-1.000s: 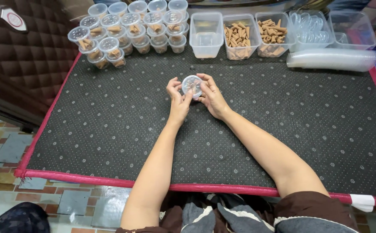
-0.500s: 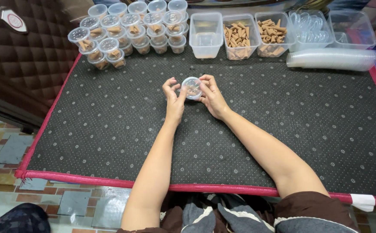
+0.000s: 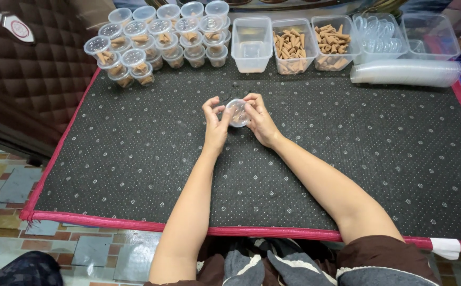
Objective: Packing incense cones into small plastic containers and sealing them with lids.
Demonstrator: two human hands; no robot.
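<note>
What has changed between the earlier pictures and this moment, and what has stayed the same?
Very little. Both hands have shifted slightly toward the far edge of the mat, and the left hand has spread its fingers a bit more. The right hand and the left still hold the small clear lidded cup between them; nothing was let go. The stacked filled cups, the tubs of brown cones and the black dotted mat are unchanged.

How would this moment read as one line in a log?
left hand: holds small clear cup | right hand: same cup | behind: filled cups
</note>
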